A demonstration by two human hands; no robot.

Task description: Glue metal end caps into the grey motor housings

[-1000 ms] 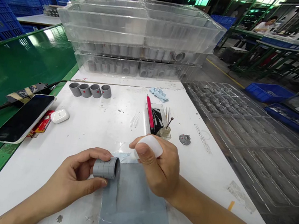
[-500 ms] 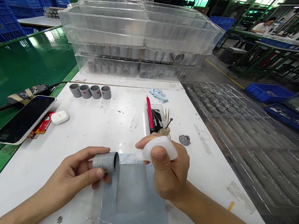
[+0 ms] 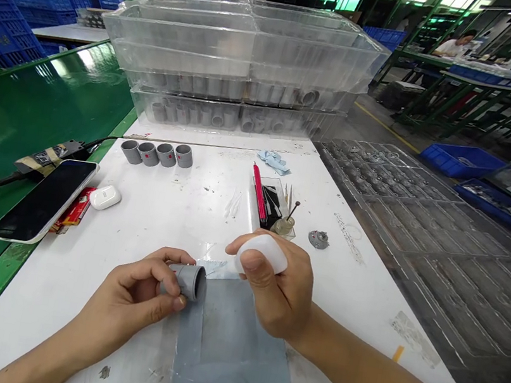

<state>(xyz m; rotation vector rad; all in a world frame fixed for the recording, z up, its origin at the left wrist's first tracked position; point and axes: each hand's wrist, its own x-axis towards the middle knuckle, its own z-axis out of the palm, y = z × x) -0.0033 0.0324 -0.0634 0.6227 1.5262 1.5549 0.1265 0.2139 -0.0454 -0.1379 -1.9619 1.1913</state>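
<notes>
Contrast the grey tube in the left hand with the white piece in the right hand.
The grey tube is hollow with an open end; the white piece is rounded, no opening visible. The left hand cradles the tube; the right hand pinches the piece. Both are hand-held, not touching each other.

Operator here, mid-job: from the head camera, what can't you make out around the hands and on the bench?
Head view, hidden: the left hand covers most of the grey tube.
Head view, hidden: the right hand covers the underside of the white rounded piece, so what it is stays unclear.
Head view, blurred: the walls of the stacked clear trays obscure the parts inside, so no count.
Head view, too small: the contents of the small glass jar.
</notes>
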